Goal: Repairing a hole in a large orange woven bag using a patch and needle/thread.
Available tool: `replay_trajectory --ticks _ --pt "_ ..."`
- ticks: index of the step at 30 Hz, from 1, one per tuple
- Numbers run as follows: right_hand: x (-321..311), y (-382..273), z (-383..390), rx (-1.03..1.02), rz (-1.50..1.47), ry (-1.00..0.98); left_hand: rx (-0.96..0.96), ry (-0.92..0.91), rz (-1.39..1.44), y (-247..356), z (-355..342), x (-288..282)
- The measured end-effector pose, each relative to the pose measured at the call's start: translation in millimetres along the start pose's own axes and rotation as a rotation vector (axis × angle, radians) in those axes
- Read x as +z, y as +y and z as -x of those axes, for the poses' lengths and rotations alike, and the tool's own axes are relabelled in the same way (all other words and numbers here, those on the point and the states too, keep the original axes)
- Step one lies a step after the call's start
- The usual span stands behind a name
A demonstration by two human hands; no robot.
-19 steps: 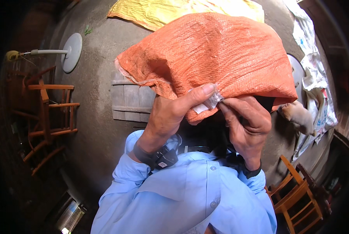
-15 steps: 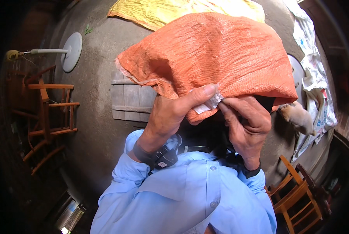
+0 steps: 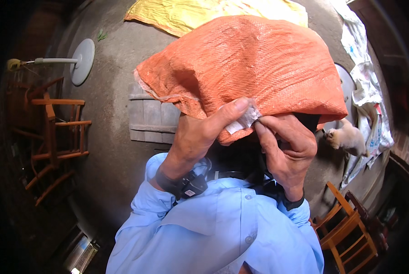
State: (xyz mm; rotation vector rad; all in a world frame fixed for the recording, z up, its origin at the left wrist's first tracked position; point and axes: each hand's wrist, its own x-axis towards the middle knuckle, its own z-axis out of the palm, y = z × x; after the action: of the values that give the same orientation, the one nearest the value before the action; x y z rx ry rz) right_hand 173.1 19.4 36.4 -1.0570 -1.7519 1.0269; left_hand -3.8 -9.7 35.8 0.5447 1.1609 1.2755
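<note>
An orange woven sack [image 3: 259,64] is held up in front of me, its folded lower edge towards my chest. A small crumpled white patch [image 3: 244,119] lies against that edge. My left hand [image 3: 204,125] is closed on the sack, the thumb pressed flat by the patch and the other fingers hidden behind the cloth. Right at the patch's edge, my right hand [image 3: 290,142] pinches thumb and forefinger together. A tiny dark spot shows at those fingertips, too small to name.
Yellow sheeting [image 3: 168,17] lies on the floor beyond the sack. Wooden chairs stand at left [image 3: 53,128] and lower right [image 3: 344,228]. A round-based stand [image 3: 83,61] is far left. A small pale animal [image 3: 348,137] stands at right beside white sacking [image 3: 371,91]. Grey boards [image 3: 152,116] lie left of my wrist.
My right fingertips have shifted slightly at the patch's edge, and the thumb has drawn in a little. The small animal at right has turned its head. The sack stays nearly in place.
</note>
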Motion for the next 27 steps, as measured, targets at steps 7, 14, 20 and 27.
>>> replay_trajectory --ticks 7,14,20,27 --pt "-1.3 2.4 0.4 -0.058 0.021 0.015 0.110 0.035 -0.233 -1.3 1.8 0.5" --pt "3.8 -1.9 -0.8 -0.009 0.019 0.038 0.267 0.120 -0.337 -2.1 2.4 7.6" --pt "4.9 -5.5 -2.5 -0.004 0.028 0.030 0.316 0.142 -0.358 -4.7 1.1 8.4" --pt "7.6 -6.7 -5.0 -0.067 0.068 0.041 0.362 0.167 -0.411 -5.3 1.3 9.2"
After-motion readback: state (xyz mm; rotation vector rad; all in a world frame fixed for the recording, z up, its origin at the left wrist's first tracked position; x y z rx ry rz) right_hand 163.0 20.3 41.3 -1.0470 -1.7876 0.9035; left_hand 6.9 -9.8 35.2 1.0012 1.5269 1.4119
